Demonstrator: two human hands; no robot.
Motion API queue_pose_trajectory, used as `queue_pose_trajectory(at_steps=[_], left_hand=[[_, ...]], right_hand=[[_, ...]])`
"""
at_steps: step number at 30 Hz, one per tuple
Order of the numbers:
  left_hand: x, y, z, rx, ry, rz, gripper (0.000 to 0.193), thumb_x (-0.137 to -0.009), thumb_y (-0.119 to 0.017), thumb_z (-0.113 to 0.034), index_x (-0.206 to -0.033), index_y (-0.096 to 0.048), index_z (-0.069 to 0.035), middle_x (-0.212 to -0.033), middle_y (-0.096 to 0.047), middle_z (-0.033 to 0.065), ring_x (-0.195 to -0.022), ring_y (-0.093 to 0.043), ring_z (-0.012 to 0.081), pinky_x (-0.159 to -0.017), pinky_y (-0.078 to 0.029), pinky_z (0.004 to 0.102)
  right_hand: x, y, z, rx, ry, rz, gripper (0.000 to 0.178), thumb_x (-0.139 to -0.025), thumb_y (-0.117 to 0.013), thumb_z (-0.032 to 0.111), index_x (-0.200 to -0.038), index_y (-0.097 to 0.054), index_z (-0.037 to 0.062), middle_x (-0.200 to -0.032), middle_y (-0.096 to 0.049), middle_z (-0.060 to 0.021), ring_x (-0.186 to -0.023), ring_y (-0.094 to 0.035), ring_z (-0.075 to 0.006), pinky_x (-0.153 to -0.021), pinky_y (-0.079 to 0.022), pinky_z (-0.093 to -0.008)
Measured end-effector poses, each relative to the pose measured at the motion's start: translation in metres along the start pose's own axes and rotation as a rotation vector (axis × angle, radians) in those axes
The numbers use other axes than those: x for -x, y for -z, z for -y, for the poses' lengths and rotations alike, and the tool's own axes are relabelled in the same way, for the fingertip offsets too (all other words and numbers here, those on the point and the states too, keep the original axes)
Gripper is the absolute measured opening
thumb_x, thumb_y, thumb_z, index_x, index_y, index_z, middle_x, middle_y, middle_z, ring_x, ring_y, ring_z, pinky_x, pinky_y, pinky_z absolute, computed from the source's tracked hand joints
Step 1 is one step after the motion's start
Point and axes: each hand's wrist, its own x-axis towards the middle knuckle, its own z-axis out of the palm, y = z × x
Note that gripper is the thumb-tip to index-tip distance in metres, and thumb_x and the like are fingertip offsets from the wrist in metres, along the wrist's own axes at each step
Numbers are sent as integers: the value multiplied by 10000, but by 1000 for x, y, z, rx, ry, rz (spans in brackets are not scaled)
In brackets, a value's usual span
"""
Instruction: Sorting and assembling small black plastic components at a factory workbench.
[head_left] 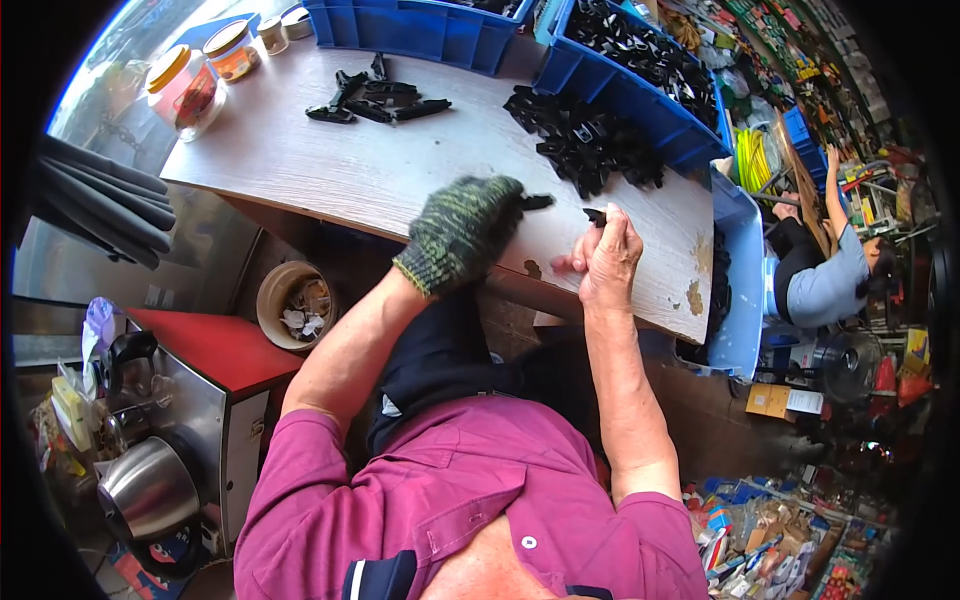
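Mid-piece by the look of it: gloved left hand [460, 230] is closed on a black part [537, 202] jutting past its fingers over the bench [270, 130] front, right hand [612, 255] pinches a small black piece [595, 215], the two apart. Small group of black parts [390, 90] far left, larger black heap [590, 140] right against a filled blue bin [645, 112]; plenty remains, but can't tell which pile is finished.

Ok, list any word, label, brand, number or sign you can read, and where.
None readable.
Tall orange-lidded jar: label too small and blurred.
Shorter jar beside it: label too small and blurred.
Orange carton, right: any print too small.
Loose black parts: no print visible.
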Motion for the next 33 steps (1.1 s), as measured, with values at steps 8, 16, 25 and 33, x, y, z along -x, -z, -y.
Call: queue_pose_trajectory(at_steps=[8,16,25,33], left_hand=[[5,-35,-26,286,63,97,248,-958,-615,-163,-1182,-632,-56,-987,-687,181,-881,-684,360,-725,-530,439],[2,-56,-40,407,234,25,285,-975,-601,-158,-1239,-601,-51,-995,-702,183,-859,-705,336,-738,-534,423],[-1,-73,-48,364,184,50,353,-950,-621,-236,-1263,-590,-75,-1045,-685,193,-936,-666,382,-795,-524,479],[-54,28,77,-727,114,-250,195,-875,-606,-227,-1008,-678,-104,-958,-652,140,-954,-616,364,-733,-504,497]], right_hand=[[14,-13,8,45,14,-95,335,-1025,-489,345,-820,-466,81,-528,-428,-34,-349,-418,-139,-398,-543,-345],[9,-7,-4,209,118,-111,314,-1032,-504,255,-757,-481,106,-581,-433,35,-444,-421,-63,-418,-382,-247],[8,8,-2,122,124,-116,227,-991,-553,232,-784,-550,140,-631,-446,68,-535,-427,-52,-489,-351,-232],[-40,70,51,-141,1,-517,284,-954,-552,351,-900,-519,75,-481,-349,-27,-383,-436,-175,-549,-611,-506]])
